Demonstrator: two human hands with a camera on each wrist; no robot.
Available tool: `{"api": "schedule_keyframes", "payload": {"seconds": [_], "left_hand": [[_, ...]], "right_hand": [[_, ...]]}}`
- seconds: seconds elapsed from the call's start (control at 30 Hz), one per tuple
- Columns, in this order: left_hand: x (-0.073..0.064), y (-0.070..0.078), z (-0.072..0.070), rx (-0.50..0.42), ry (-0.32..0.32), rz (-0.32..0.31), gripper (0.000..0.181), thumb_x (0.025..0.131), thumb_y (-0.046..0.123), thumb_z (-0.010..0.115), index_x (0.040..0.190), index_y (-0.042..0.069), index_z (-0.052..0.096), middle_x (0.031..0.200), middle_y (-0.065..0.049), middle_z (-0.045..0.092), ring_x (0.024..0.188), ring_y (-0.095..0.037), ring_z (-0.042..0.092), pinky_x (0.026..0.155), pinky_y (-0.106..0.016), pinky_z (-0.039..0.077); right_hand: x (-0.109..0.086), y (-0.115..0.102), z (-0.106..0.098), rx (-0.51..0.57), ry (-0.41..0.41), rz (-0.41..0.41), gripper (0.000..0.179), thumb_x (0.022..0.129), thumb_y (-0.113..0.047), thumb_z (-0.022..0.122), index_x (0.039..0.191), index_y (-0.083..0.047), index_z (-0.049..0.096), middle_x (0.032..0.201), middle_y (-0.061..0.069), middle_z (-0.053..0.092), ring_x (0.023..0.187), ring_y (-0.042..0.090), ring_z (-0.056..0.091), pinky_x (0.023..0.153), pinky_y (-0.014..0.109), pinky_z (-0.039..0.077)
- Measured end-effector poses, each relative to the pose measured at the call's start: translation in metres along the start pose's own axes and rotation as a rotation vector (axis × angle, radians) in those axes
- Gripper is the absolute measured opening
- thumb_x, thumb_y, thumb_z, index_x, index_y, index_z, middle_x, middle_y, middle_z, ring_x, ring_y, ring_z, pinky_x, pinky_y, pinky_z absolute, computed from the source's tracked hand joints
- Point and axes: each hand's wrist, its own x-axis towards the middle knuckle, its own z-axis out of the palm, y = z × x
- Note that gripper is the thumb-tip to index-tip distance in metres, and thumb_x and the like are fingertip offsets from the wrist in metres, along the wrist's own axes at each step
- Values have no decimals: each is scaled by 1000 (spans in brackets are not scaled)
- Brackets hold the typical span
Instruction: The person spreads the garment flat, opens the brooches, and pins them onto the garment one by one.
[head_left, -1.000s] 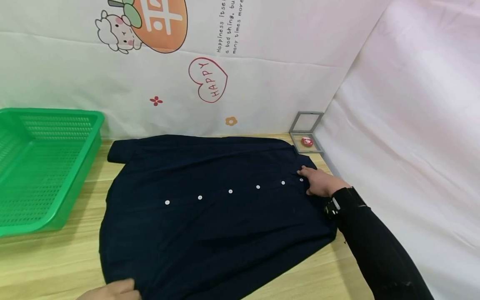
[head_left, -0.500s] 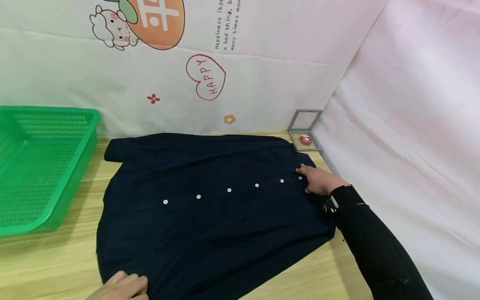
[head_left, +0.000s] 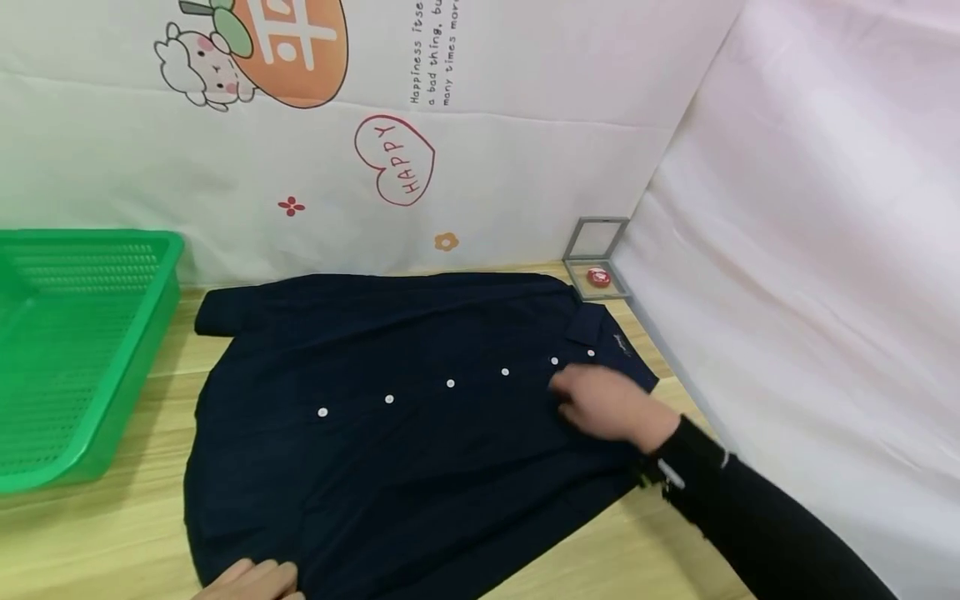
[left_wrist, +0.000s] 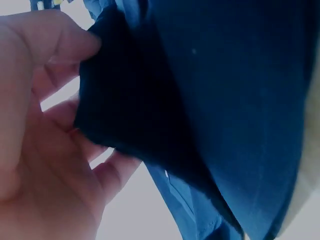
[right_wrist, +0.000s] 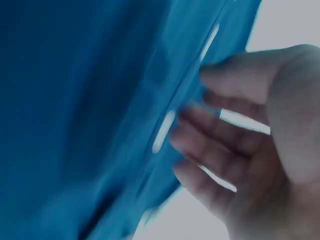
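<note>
A dark navy button-up shirt [head_left: 405, 450] lies spread on the wooden table, a row of white buttons running across it and its collar [head_left: 585, 323] at the right. At the bottom edge of the head view, my left hand [head_left: 255, 581] pinches the shirt's lower corner. In the left wrist view, the left hand [left_wrist: 55, 120] has its thumb on one side of the cloth edge and fingers behind it. My right hand [head_left: 603, 402] hovers over or touches the shirt below the collar, blurred. In the right wrist view, the right hand's fingers [right_wrist: 195, 140] are loosely bent with no cloth between them.
A green plastic basket [head_left: 161, 333] stands at the left. In the back right corner sits a small grey-framed case [head_left: 596, 297], its lid raised, with a red item [head_left: 598, 277] inside. White printed cloth hangs behind, and plain white cloth [head_left: 810, 250] at the right.
My right hand has let go of the collar area and moved left and toward me, uncovering the collar and a small light mark near the shoulder. The left hand still holds the corner.
</note>
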Motion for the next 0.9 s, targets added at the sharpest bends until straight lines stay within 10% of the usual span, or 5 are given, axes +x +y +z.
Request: {"api": "schedule_keyframes", "payload": {"seconds": [0.13,0.33,0.67,0.9], "left_hand": [[8,-7,-15,5,-99,254,36,76,27,75,70,33,40,75,25,19,61,7,14,52,-12,14],[17,-12,-34,-47,-291,162,37,85,23,77,78,32,42,78,25,22,63,7,23,53,-15,25],[31,-9,-38,-60,68,297,34,107,35,33,84,26,56,81,22,33,66,7,31,58,-8,24],[36,-1,-44,-37,148,268,33,105,31,36,81,24,57,78,19,36,65,4,33,58,-9,27]], "right_hand": [[-1,-77,6,85,-49,-284,14,90,-21,73,100,-18,63,88,-12,50,78,4,51,69,28,48],[7,-151,10,12,-90,-540,25,94,-34,71,115,-22,64,97,-12,50,79,0,45,69,15,40],[44,-227,11,-145,123,-549,20,92,-43,69,97,-24,64,81,-13,48,64,1,38,56,16,28],[54,-252,15,-153,227,-538,17,95,-31,65,79,-25,61,67,-12,40,54,1,27,50,15,20]]}}
